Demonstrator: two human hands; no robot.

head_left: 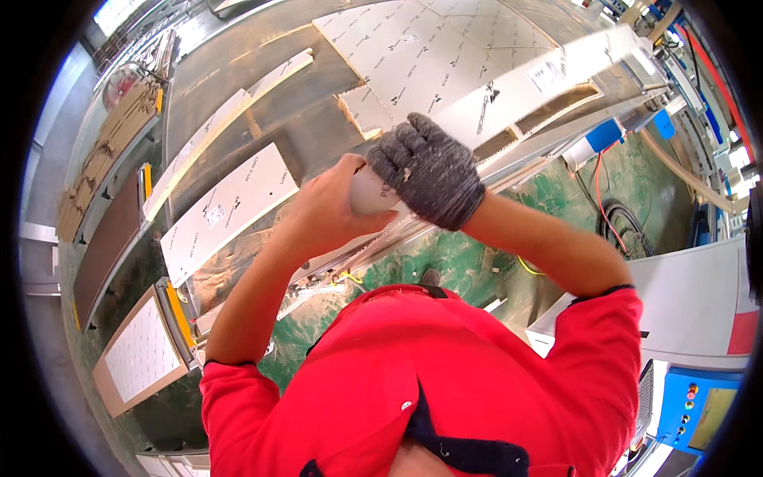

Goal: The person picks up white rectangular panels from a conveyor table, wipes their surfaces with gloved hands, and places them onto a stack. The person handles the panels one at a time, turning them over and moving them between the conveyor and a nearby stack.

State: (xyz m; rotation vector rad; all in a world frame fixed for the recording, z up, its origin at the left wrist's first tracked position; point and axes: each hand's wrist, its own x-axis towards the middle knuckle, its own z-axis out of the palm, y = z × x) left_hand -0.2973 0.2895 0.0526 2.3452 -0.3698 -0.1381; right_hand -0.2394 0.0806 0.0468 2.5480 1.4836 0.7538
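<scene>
One bare left hand (330,205) clasps a white board (517,95); the gloved right hand (425,171) grips it.

There's room to reach over the dark tabletop (308,115) between the short white panel (230,211) and the large printed sheet (429,60). Farther right, the long white board (524,97) blocks the way.

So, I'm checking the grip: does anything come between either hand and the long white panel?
Only the grey knitted glove on the right hand comes between that hand and the long white panel. Nothing visible stands between the panel and the bare left hand, which holds its near end.
</scene>
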